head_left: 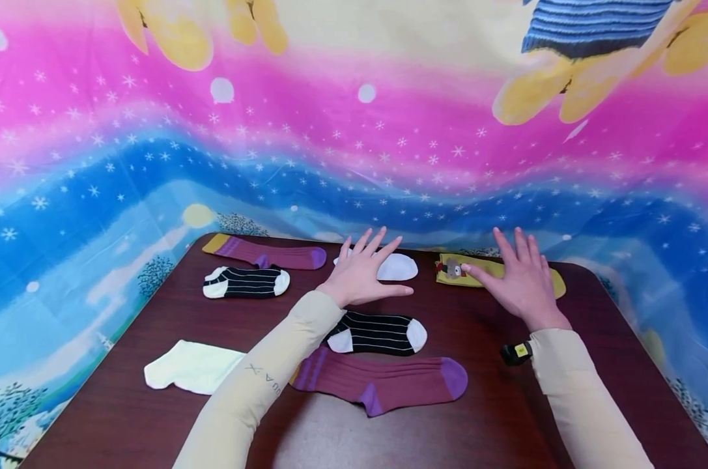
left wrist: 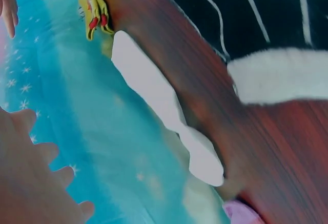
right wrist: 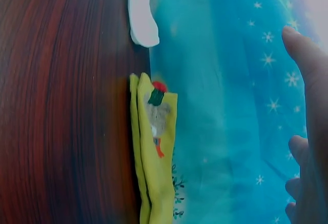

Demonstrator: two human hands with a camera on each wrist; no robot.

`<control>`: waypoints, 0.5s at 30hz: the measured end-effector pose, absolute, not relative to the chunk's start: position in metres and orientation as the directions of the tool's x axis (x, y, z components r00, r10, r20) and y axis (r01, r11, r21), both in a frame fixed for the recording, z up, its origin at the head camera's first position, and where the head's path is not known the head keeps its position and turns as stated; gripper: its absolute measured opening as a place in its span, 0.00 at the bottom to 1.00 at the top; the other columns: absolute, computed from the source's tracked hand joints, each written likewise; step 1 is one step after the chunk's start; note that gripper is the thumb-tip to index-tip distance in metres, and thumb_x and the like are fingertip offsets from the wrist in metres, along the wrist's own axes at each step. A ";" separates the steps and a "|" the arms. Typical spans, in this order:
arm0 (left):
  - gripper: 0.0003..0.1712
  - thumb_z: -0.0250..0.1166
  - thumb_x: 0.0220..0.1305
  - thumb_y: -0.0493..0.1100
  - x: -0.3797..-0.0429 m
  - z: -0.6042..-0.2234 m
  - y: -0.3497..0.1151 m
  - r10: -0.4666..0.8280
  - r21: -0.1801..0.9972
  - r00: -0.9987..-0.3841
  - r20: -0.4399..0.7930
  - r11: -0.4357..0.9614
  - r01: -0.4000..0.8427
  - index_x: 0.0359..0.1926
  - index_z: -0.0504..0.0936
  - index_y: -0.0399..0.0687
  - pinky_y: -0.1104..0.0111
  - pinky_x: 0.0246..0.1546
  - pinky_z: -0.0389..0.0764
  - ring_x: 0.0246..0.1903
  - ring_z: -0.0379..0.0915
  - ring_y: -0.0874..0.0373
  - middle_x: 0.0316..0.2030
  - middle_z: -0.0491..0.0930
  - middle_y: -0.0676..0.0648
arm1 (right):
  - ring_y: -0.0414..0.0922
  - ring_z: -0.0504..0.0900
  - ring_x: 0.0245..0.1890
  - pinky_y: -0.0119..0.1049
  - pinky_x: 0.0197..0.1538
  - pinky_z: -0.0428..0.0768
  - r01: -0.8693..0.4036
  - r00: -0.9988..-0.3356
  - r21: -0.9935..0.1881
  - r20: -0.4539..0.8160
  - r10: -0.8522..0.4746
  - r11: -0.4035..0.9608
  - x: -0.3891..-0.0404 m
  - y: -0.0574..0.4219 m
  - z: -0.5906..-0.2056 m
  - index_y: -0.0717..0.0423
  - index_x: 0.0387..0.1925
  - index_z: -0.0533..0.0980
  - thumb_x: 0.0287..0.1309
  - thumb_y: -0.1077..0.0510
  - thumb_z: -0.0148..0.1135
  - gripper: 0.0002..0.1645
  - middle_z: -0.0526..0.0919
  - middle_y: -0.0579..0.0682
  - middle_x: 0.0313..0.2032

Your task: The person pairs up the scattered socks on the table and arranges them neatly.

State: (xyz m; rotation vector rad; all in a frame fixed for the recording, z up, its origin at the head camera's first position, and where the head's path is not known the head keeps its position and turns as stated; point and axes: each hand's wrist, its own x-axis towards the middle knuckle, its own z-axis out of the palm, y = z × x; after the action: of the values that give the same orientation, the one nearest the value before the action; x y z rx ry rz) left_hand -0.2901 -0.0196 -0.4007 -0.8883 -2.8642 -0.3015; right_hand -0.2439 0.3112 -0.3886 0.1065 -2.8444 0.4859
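Note:
My left hand (head_left: 362,272) is raised above the table with its fingers spread, holding nothing. Behind it, partly covered in the head view, lies a white sock (head_left: 398,267), seen whole in the left wrist view (left wrist: 148,85). My right hand (head_left: 520,280) also has straight, spread fingers and overlaps a yellow sock (head_left: 456,272) with a bear figure on it. In the right wrist view this yellow sock (right wrist: 159,183) shows two layers. Below my left wrist are a black striped sock (head_left: 383,333) with white heel and toe and a maroon sock (head_left: 406,381) with purple heel and toe.
At the far left lie another maroon sock (head_left: 277,255) with a yellow cuff and a second black striped sock (head_left: 251,283). A white sock (head_left: 192,366) is partly hidden by my left sleeve. The dark wooden table (head_left: 477,436) backs onto a patterned cloth (head_left: 354,143).

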 end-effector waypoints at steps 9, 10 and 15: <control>0.62 0.47 0.51 0.90 -0.292 -0.393 -0.036 0.529 0.171 -0.818 0.226 0.806 0.567 0.81 0.42 0.73 0.40 0.71 0.38 0.78 0.30 0.48 0.81 0.37 0.51 | 0.62 0.25 0.77 0.70 0.69 0.32 -0.137 -0.959 -0.314 0.278 -0.047 0.939 -0.242 0.302 -0.388 0.43 0.82 0.40 0.58 0.19 0.54 0.64 0.32 0.61 0.80; 0.62 0.47 0.51 0.90 -0.292 -0.393 -0.038 0.525 0.173 -0.820 0.228 0.807 0.565 0.81 0.42 0.73 0.40 0.71 0.37 0.78 0.31 0.48 0.81 0.37 0.51 | 0.62 0.25 0.77 0.70 0.69 0.32 -0.140 -0.959 -0.314 0.278 -0.050 0.939 -0.241 0.301 -0.388 0.43 0.82 0.40 0.58 0.20 0.54 0.64 0.32 0.60 0.80; 0.62 0.46 0.52 0.90 -0.291 -0.392 -0.048 0.509 0.170 -0.834 0.213 0.821 0.545 0.81 0.41 0.73 0.39 0.71 0.37 0.78 0.30 0.46 0.81 0.38 0.50 | 0.61 0.26 0.77 0.70 0.69 0.32 -0.160 -0.957 -0.314 0.283 -0.069 0.936 -0.239 0.296 -0.386 0.43 0.82 0.41 0.59 0.21 0.55 0.63 0.31 0.58 0.80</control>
State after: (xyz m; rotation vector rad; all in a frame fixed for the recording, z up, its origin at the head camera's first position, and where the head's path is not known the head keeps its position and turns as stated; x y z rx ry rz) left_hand -0.2910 -0.0477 -0.3915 -0.8291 -2.8452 -0.3366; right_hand -0.2391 0.2956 -0.3863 0.1704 -2.8232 0.4899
